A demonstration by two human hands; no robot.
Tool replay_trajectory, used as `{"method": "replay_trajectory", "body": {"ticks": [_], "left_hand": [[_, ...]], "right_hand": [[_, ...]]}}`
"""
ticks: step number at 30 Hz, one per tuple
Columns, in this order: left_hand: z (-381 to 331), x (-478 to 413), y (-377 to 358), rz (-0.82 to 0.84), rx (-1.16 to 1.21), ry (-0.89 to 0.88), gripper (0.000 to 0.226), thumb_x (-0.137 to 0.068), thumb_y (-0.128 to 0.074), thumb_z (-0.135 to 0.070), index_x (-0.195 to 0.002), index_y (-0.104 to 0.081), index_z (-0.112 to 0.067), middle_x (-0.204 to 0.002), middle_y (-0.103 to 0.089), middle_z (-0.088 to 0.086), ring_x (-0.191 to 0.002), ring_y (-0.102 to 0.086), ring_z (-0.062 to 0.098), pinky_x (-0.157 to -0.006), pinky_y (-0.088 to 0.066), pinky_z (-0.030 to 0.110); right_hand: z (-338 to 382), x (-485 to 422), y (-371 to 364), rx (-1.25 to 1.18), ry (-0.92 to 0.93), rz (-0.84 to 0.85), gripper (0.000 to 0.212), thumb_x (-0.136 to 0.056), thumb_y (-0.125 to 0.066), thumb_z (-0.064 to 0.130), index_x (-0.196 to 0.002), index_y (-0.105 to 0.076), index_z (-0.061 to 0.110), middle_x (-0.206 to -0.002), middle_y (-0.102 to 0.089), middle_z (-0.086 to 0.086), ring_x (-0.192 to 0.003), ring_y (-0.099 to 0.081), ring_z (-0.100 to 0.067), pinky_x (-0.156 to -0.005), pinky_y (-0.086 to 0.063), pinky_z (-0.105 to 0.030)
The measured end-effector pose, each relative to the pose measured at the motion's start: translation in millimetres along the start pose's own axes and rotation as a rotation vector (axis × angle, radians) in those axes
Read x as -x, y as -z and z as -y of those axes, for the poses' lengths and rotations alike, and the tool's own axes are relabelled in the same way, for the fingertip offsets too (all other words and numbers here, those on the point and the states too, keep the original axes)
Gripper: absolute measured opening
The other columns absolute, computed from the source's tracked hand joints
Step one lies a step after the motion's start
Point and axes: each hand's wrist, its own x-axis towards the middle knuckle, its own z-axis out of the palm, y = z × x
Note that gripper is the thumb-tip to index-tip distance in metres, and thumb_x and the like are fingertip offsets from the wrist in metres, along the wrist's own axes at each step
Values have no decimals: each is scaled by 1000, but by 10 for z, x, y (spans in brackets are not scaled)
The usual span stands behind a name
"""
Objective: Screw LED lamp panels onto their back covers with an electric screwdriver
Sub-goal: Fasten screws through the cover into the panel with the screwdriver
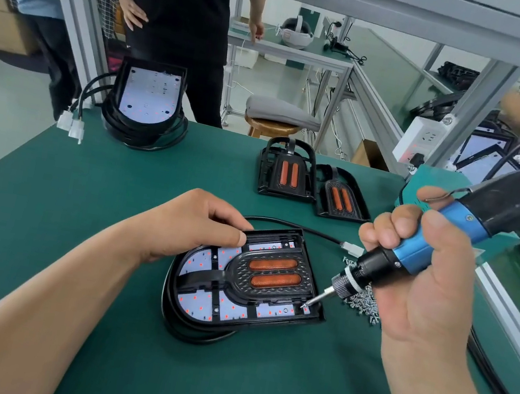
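The lamp (199, 307) is lying flat at the middle of the green mat (109, 223), its white LED panel facing up inside the black back cover. A black frame (273, 274) with two orange strips is sitting on top of the panel. The left hand (192, 220) is holding the lamp at its far left rim, fingers curling down over the edge and thumb pressing along the top. The right hand (417, 274) is gripping the blue-and-black screwdriver (414, 253) in a closed fist with the thumb lying up along the body. It is tilting the tool so that the bit is slanting down and left to the lamp's near right corner. The tip is touching the panel there, though whether a screw is sitting under it is too small to tell. A heap of screws (366, 305) is lying just beside the lamp's right edge, partly hidden behind the screwdriver's nose. A black cable (298, 228) is running from behind the left hand along the lamp's far side to a white plug (351, 248) near the right hand's fingers. Farther back on the mat, two spare frames (285, 173) with orange strips are lying side by side, touching. At the far left corner a stack (147, 102) of lamps is sitting tilted toward the camera, with coiled cables around it. Beyond the table a person (179, 11) in black is standing beside a wooden stool (270, 126), and a white headset (294, 32) is resting on another bench behind.
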Motion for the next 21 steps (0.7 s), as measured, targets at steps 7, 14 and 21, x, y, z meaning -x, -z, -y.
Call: {"method": "replay_trajectory", "body": {"ticks": [7,14,21], "left_hand": [[-22,22,-16,-11,-1,14,21,-79,-79,-27,-98,-85,-22,-101,-81,7,-95,-77,23,-96,-60,38],[-32,7,-52,-7,-17,17,19,-79,-78,-29,-96,-84,-24,-95,-82,1,-83,-74,12,-84,-61,30],[-38,25,-87,-42,-39,7,18,-78,-78,-32,-94,-83,-26,-99,-77,20,-79,-61,20,-81,-50,39]], "right_hand": [[3,11,-24,22,1,56,20,-88,-59,17,-108,-59,20,-75,-48,0,-64,-47,-19,-70,-48,-33],[54,76,-98,104,44,198,27,-81,-55,11,-106,-59,21,-70,-48,0,-58,-46,-20,-67,-48,-33],[83,135,-130,112,16,268,26,-79,-57,13,-104,-59,22,-68,-48,0,-54,-47,-20,-60,-46,-34]]}}
